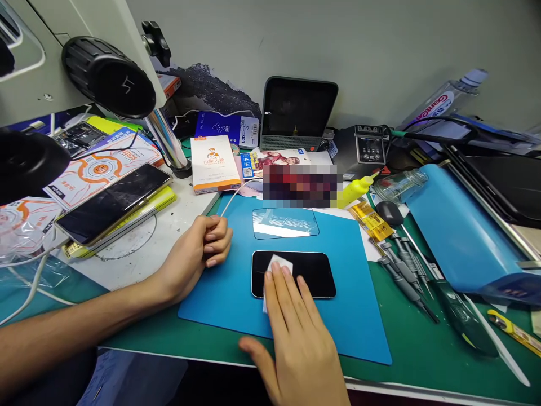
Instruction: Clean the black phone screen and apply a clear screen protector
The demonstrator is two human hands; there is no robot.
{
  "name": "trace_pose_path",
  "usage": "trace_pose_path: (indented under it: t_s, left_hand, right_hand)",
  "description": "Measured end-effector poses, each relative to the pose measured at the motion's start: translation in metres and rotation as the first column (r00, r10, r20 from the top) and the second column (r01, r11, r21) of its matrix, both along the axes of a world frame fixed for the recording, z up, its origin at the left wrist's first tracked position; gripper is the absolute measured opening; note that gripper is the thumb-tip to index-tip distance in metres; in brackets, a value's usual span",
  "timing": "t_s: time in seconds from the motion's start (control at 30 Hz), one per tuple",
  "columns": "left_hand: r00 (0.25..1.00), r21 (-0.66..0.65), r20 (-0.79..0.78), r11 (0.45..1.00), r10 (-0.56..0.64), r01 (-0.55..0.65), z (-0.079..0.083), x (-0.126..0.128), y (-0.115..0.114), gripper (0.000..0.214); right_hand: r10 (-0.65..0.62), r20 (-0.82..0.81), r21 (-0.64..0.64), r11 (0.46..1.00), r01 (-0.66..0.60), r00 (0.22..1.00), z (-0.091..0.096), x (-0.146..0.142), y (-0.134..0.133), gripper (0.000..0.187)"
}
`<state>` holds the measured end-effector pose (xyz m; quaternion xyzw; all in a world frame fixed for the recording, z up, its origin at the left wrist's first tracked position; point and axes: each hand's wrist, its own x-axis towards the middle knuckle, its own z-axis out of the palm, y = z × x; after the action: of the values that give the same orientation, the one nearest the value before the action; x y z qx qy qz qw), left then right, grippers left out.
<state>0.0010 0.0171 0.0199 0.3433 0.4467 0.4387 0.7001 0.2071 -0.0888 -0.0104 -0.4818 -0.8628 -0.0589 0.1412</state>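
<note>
It looks like a phone-repair workshop. Small screwdrivers (404, 287) lie on the green worktop (220, 336), beside a blue mat (355, 299) bearing a phone (316, 270).

Right hand (298, 332) flat on white wipe (283, 260) atop black phone (316, 272); left hand (198, 251) curled.

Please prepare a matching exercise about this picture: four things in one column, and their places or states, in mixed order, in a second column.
Column one
1. Right hand
2. Left hand
3. Clear sheet with a dark border
4. Phone

Column two
A. Fingers curled in
B. Black-faced, partly covered
C. Fingers laid over a white wipe
D. Flat on the blue mat, beyond the phone

Pairs: 1-C; 2-A; 3-D; 4-B
</note>
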Motion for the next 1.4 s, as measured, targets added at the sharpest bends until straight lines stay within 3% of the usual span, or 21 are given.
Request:
trace_pose_path:
  t_s: [0.1, 0.3, 0.53, 0.73, 0.93, 1.13, 1.33, 1.4]
  left_hand:
    - [1.0, 0.011, -0.009, 1.0, -0.008, 0.008, -0.001, -0.001, 0.0, 0.039]
    - [1.0, 0.017, -0.021, 1.0, 0.002, -0.001, 0.0, 0.001, 0.0, 0.039]
    - [0.999, 0.02, -0.042, 1.0, -0.012, 0.013, 0.0, 0.002, 0.0, 0.039]
    - [0.997, 0.043, -0.077, 0.999, -0.014, 0.017, -0.002, 0.001, -0.002, 0.039]
    - [0.997, 0.045, -0.08, 0.999, -0.019, 0.022, -0.003, 0.0, -0.001, 0.039]
    - [0.993, 0.069, -0.112, 0.996, -0.047, 0.054, -0.004, -0.001, -0.002, 0.039]
    - [0.994, 0.035, -0.105, 0.999, -0.037, 0.04, 0.0, 0.001, -0.001, 0.038]
    - [0.994, 0.034, -0.103, 0.998, -0.045, 0.048, 0.0, 0.001, -0.001, 0.038]
  right_hand:
    - [0.021, 0.018, 0.014, 1.0, -0.021, 1.0, 0.0, 0.008, -0.01, 0.077]
    - [-0.041, -0.003, -0.022, 0.999, 0.041, 0.999, 0.005, 0.007, 0.029, 0.067]
    - [0.003, 0.002, -0.004, 1.0, -0.003, 1.0, 0.003, 0.032, -0.005, 0.075]
    - [-0.059, -0.026, -0.033, 0.998, 0.058, 0.998, 0.004, 0.047, 0.022, 0.069]
    - [-0.041, -0.019, -0.027, 0.999, 0.04, 0.999, 0.003, 0.062, -0.01, 0.068]
    - [-0.124, 0.006, -0.033, 0.992, 0.124, 0.992, 0.004, 0.061, 0.008, 0.069]
    - [-0.134, 0.009, -0.024, 0.991, 0.134, 0.991, 0.0, 0.064, -0.017, 0.071]
    - [-0.129, 0.011, -0.027, 0.991, 0.13, 0.992, -0.001, 0.064, -0.012, 0.07]
